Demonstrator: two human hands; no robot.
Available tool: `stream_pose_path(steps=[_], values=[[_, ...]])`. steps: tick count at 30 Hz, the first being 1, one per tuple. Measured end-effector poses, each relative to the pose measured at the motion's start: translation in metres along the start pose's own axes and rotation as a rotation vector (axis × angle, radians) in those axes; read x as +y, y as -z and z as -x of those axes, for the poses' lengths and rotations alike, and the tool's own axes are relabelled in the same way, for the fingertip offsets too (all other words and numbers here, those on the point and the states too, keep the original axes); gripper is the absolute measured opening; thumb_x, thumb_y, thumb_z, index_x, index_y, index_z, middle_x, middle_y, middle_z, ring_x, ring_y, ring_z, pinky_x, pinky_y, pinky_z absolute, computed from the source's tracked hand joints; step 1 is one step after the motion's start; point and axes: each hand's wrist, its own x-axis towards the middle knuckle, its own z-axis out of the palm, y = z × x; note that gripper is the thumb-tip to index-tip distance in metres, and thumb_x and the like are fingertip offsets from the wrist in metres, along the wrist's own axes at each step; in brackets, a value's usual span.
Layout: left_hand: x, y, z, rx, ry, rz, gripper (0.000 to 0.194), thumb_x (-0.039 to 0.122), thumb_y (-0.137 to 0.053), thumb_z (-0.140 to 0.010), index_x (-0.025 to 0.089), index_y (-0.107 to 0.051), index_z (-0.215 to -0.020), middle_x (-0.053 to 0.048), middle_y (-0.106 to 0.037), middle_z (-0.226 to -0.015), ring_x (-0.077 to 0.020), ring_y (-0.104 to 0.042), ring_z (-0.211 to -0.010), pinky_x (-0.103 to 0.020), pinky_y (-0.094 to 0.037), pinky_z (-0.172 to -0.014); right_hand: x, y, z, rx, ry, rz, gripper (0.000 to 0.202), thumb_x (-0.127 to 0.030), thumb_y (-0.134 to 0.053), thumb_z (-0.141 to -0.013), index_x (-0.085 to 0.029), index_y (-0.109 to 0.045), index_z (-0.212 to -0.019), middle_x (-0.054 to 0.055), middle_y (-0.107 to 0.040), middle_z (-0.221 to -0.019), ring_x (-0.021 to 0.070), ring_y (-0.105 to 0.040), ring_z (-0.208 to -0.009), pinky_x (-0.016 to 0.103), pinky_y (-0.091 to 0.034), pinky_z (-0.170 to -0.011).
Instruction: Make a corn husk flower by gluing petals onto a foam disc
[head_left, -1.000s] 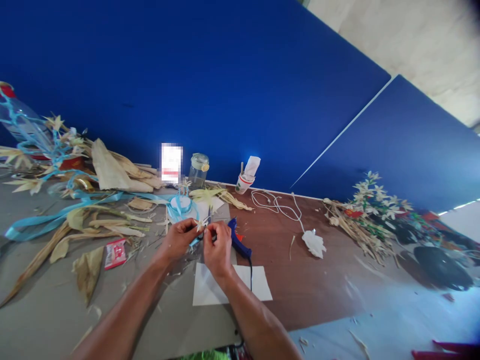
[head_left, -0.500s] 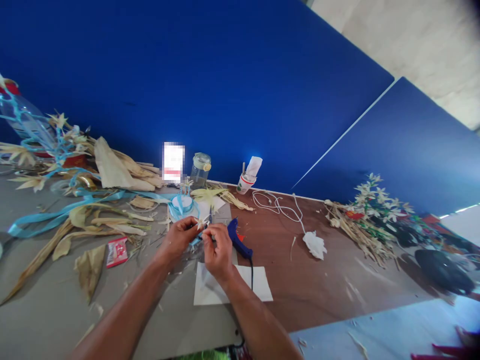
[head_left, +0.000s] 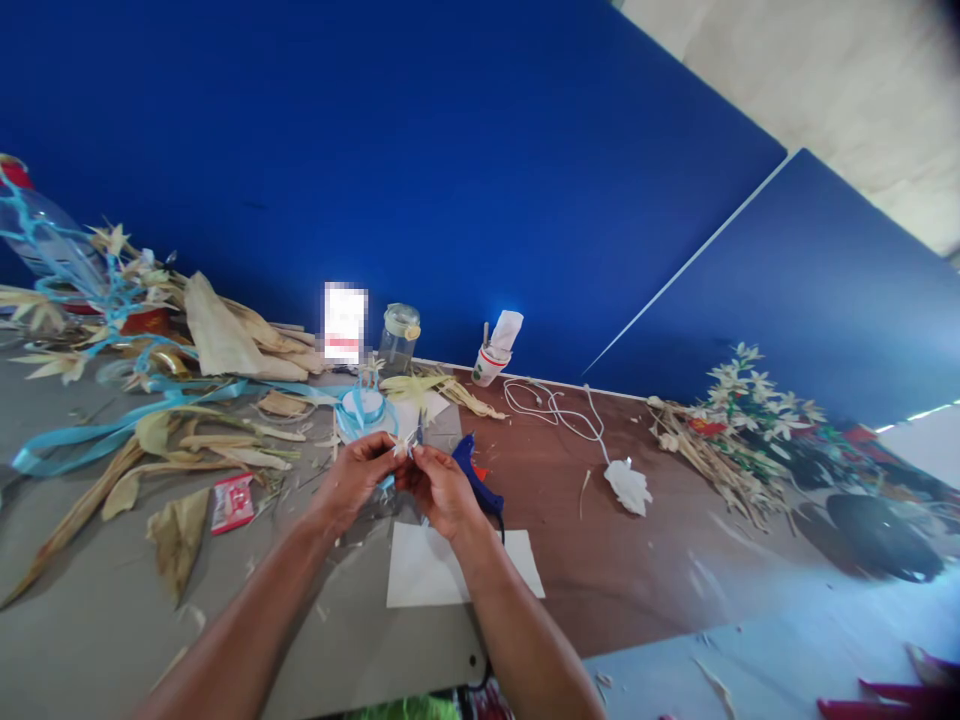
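Between my fingertips, over the middle of the table, is a small pale flower (head_left: 405, 450) with thin pointed petals. My left hand (head_left: 358, 478) pinches it from the left. From the right, my right hand (head_left: 444, 488) presses thumb and fingers against the same flower. Just right of that hand lies a blue glue gun (head_left: 475, 474), partly hidden behind it. A white sheet of paper (head_left: 420, 575) lies under my right wrist. Behind my hands sits a roll of light blue ribbon (head_left: 363, 408), and dark-bladed scissors seem to lie beyond the fingers, mostly covered.
Dried husks (head_left: 240, 335) and a blue-laced bottle (head_left: 49, 235) crowd the left. A lidded jar (head_left: 398, 335) and a paper cup (head_left: 489, 364) stand along the blue partition. A white cord (head_left: 562, 410) runs to crumpled tissue (head_left: 628, 487). White flowers (head_left: 757, 395) lie at the right.
My right hand has turned and its fingers have shifted up to the flower, now meeting the left fingertips. My left hand stays nearly in place.
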Motion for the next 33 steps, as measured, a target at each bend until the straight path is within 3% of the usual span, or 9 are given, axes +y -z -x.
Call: stream_pose_path(steps=[9,14,21,33], values=[[0.005,-0.001,0.002,-0.02,0.039,-0.089,0.025,0.037,-0.074,-0.061,0.014,-0.065,-0.063,0.001,-0.058,-0.054,-0.0108,-0.051,-0.052,-0.023,-0.041,-0.055,0.0,0.004,-0.001,-0.009,-0.013,0.03,0.025,-0.035,-0.075,-0.063,-0.013,-0.063,-0.064,-0.002,-0.059,-0.054,0.0058,-0.049,-0.046,0.018,-0.038,-0.047],[0.005,-0.003,0.002,-0.005,0.015,-0.147,0.026,0.039,-0.073,-0.062,0.014,-0.069,-0.069,-0.001,-0.062,-0.062,-0.0125,-0.053,-0.059,-0.024,-0.041,-0.059,0.003,-0.001,-0.002,0.08,0.108,0.092,0.028,-0.038,-0.07,-0.065,-0.015,-0.057,-0.059,-0.004,-0.053,-0.05,0.0061,-0.043,-0.045,0.019,-0.032,-0.047],[-0.007,-0.003,-0.002,0.04,-0.089,-0.205,0.018,0.034,-0.07,-0.066,0.016,-0.068,-0.067,0.0,-0.061,-0.06,-0.0125,-0.053,-0.061,-0.024,-0.041,-0.062,0.005,-0.007,0.001,0.198,0.297,0.409,0.028,-0.041,-0.056,-0.073,-0.016,-0.052,-0.059,-0.005,-0.047,-0.05,0.0082,-0.038,-0.049,0.022,-0.031,-0.05],[-0.001,-0.009,0.0,0.133,0.005,-0.08,0.024,0.036,-0.075,-0.057,0.015,-0.063,-0.062,0.003,-0.054,-0.053,-0.0075,-0.044,-0.049,-0.02,-0.034,-0.049,0.01,-0.003,0.0,0.319,0.483,0.629,0.022,-0.038,-0.051,-0.077,-0.019,-0.049,-0.065,-0.004,-0.046,-0.055,0.0108,-0.04,-0.053,0.023,-0.035,-0.053]])
